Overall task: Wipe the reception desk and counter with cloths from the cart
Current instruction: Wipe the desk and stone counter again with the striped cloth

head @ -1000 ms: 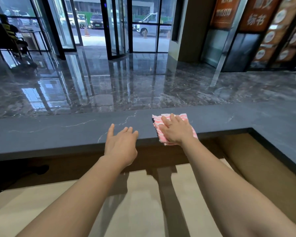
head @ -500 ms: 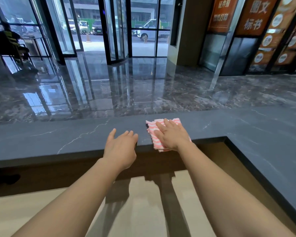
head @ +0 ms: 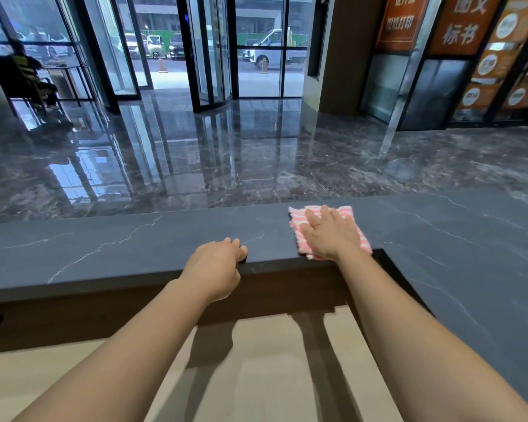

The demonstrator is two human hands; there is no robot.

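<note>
A pink-and-white striped cloth (head: 297, 222) lies on the dark grey counter (head: 104, 251), close to its near edge and right beside the inner corner where the top turns toward me. My right hand (head: 329, 236) presses flat on the cloth with straight, spread fingers. My left hand (head: 217, 266) rests at the counter's near edge, left of the cloth. Its fingers are bent, with the fingertips on the top, and it holds nothing. Below the counter lies the beige lower desk surface (head: 272, 376).
The counter's right wing (head: 476, 269) runs toward me along the right side. Beyond the counter is a glossy dark marble lobby floor (head: 226, 159), with glass doors (head: 214, 53) at the back. A person sits on a chair (head: 28, 77) far left.
My right hand has slid the cloth rightward along the counter to the inner corner. My left hand's fingers, flat before, are now bent at the counter edge.
</note>
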